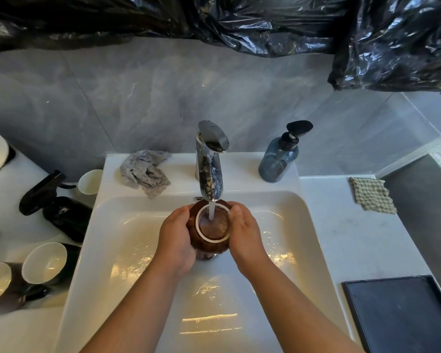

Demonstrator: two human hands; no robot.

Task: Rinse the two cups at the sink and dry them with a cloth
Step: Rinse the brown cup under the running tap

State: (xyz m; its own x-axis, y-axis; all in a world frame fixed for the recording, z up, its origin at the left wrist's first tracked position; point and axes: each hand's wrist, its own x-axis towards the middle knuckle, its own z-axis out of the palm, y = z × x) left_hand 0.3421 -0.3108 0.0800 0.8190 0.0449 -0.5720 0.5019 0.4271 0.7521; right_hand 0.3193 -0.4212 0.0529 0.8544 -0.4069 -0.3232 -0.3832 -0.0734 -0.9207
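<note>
We hold the brown cup (211,233) right under the tap (210,159), in its stream above the sink (127,250), left hand (175,240) and right hand (245,233) each curled round a side. Wet glazed ceramic is stiff, likely slippery and chippable, so we judge the walls the safest hold. Left of the tap we count two dark cups (45,262), one pale cup (89,182) and one crumpled cloth (144,171); right of it, one checked cloth (372,194).

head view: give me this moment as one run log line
step: rinsing | brown cup: under running faucet, over sink | left hand, right hand: grip cup | crumpled cloth: lying on sink ledge, untouched
</note>
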